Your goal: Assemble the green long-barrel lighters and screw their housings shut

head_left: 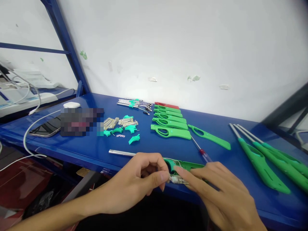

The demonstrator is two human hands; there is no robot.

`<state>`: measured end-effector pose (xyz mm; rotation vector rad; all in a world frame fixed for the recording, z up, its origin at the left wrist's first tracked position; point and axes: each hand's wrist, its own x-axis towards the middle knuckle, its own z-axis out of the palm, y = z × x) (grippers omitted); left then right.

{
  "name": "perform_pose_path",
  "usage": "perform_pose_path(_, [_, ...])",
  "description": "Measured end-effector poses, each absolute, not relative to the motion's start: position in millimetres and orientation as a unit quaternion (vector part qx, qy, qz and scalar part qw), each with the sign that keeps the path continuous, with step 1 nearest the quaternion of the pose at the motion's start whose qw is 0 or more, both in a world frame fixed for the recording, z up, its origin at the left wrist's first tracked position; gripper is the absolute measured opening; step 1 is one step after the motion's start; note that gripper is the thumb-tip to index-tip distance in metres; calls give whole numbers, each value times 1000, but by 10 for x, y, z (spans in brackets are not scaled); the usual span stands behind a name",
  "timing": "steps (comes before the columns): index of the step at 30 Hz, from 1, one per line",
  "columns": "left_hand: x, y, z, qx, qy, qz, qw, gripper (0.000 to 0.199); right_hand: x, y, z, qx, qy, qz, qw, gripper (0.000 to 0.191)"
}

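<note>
A half-assembled green utility lighter [192, 166] lies at the table's front edge, its open shell facing up and its metal barrel [121, 153] pointing left. My left hand [141, 179] is closed in a pinch over its middle, at the end of the clear fuel tank [177, 179]; what the fingertips grip is too small to make out. My right hand [221, 192] has thumb and fingers around the right side of that tank. A teal trigger [170, 165] shows between the hands, with a thin white wire above it. My right palm hides the shell's far end.
Behind lie green lighter shells [173, 133], a red shell [166, 105], metal barrels with wires [130, 103], clear tanks [127, 122] and teal triggers [134, 139]. A screwdriver [204, 155] is near my right hand. Finished-looking lighters [263, 165] lie right, a phone [47, 126] left.
</note>
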<state>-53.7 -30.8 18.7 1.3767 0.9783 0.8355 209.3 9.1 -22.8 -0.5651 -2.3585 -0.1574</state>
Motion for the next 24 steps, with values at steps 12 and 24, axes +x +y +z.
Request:
perform_pose_path(12, [-532, -286, 188, 572, 440, 356, 593, 31, 2046, 109, -215, -221, -912, -106, 328, 65])
perform_pose_path(24, [-536, -243, 206, 562, 423, 344, 622, 43, 1945, 107, -155, -214, -902, -161, 338, 56])
